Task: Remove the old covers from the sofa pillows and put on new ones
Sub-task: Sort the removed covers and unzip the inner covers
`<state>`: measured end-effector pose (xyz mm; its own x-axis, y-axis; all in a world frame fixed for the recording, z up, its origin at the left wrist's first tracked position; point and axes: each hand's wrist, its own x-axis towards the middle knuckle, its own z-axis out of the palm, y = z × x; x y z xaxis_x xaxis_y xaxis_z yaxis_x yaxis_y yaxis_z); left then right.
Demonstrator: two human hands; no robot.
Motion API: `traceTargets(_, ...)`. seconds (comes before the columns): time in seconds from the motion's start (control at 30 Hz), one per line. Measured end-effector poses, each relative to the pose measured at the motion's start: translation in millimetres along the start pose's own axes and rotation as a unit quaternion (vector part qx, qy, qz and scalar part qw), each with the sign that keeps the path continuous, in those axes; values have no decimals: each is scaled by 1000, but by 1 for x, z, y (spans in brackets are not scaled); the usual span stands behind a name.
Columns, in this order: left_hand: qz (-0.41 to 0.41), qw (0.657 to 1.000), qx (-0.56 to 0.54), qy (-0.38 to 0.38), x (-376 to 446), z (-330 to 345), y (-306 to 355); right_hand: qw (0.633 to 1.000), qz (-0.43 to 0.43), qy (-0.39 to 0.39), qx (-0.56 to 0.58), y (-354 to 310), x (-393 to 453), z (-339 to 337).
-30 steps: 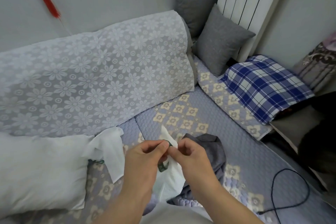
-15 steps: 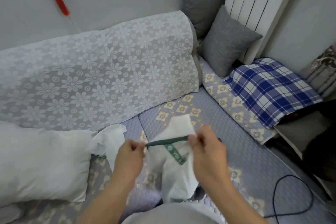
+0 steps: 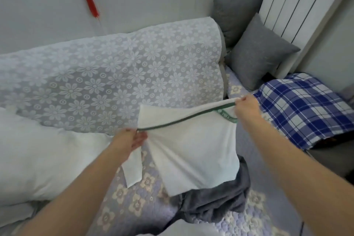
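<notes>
White cloth with a dark green edge band, the new pillow cover (image 3: 193,151), hangs spread between both hands above the sofa seat (image 3: 134,203). The left hand (image 3: 132,140) has its grip pinched shut on the band's end at about 9 o'clock of the cover; the right hand (image 3: 247,107) has its grip closed on the other end at about 2 o'clock, so the green edge runs taut between them while the rest sags in soft folds.

Thin, light and limp, by the look of it, the cover should need no force, only tension along the banded edge to keep it open. Holding it at the stiffer trim, as now, seems the best place; a hold on the plain cloth would probably bunch it.

At 8 o'clock lies the bare white pillow insert (image 3: 38,155), touching the sofa back. Directly below the cover, at 6 o'clock, a crumpled grey old cover (image 3: 216,201) rests on the seat. Two grey pillows (image 3: 256,57) lean at 1 o'clock.
</notes>
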<state>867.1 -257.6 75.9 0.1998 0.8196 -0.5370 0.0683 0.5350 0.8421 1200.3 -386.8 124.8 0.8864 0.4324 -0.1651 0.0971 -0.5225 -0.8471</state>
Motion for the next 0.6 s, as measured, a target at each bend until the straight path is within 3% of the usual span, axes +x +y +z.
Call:
traceTargets(0.13,97,991,-65,-58,26,18,59,997,19,22,68,-20,66,6)
traceTargets(0.23,78,994,-19,-68,41,7,56,998,26,15,64,-26,81,24)
traceTargets(0.37,-89,985,136,-62,60,-37,-30,989,47,-94,-103,11,59,70)
traceTargets(0.5,-296,913,274,-64,108,-109,-126,930,128,-254,-234,71,3,143)
traceTargets(0.6,-302,870,385,-57,158,-139,-177,892,246,-299,-232,122,-20,187)
